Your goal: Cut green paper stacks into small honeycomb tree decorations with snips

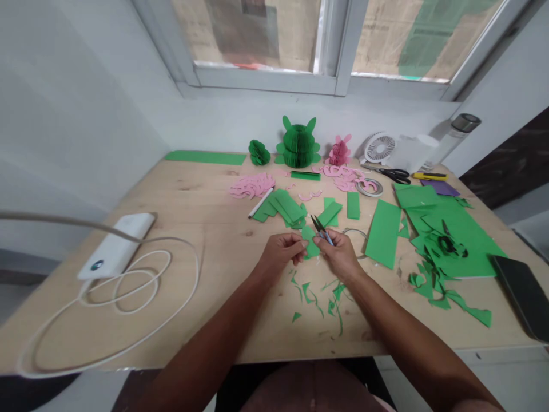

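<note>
Between the fingers of my left hand (286, 248) is a small green paper piece (309, 241), pinched by its left edge. My right hand (341, 253) is closed round blue-handled snips (321, 228), whose dark blades point up and away from me. Its thumb and fingertips also meet the right side of the same paper. Green paper scraps (306, 292) lie on the wooden table just below both hands. Beyond the hands rest a stack of green paper strips (286, 207) and a white pen (261, 202).
Folded-paper figures, green (299, 146) and pink (340, 151), stand along the wall. Pink cutouts (253, 185), black-handled scissors (395, 174), a tape roll (369, 187) and green sheets (454, 240) lie around. A white power bank (118, 246) with a looped cable is left; a dark phone (521, 294) is right.
</note>
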The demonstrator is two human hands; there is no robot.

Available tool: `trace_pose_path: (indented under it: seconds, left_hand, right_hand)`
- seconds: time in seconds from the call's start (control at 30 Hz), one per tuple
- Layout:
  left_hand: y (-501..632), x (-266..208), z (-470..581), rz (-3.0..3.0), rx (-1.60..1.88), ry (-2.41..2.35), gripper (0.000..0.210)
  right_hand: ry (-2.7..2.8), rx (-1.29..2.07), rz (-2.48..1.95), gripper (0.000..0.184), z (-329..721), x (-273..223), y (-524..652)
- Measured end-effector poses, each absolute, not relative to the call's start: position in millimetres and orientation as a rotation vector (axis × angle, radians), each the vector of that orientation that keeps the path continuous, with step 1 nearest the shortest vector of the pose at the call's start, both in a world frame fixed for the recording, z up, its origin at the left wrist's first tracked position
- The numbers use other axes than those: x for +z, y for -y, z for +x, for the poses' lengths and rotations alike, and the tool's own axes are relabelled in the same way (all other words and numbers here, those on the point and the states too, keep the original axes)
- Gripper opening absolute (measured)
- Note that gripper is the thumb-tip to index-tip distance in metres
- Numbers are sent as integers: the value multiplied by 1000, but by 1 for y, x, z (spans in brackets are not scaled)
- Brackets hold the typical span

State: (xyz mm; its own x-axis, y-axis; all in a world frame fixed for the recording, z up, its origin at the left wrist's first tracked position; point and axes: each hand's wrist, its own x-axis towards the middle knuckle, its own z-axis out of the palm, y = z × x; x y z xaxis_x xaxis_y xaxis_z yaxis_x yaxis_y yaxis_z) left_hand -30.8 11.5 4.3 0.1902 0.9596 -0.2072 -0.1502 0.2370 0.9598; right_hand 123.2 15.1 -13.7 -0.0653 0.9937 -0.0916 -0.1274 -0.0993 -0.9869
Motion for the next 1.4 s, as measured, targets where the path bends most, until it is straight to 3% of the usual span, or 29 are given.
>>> trace_pose_path:
  seconds: [0.83, 1.4]
  left_hand:
    - [-11, 2, -31, 1003, 1066, -1063, 20]
    - [-12, 14, -33, 616, 1272, -1013, 23]
  right_hand:
    - [1091, 1372, -1158, 32, 123, -14, -15]
    - [1156, 1399, -1120, 46, 122, -5, -11]
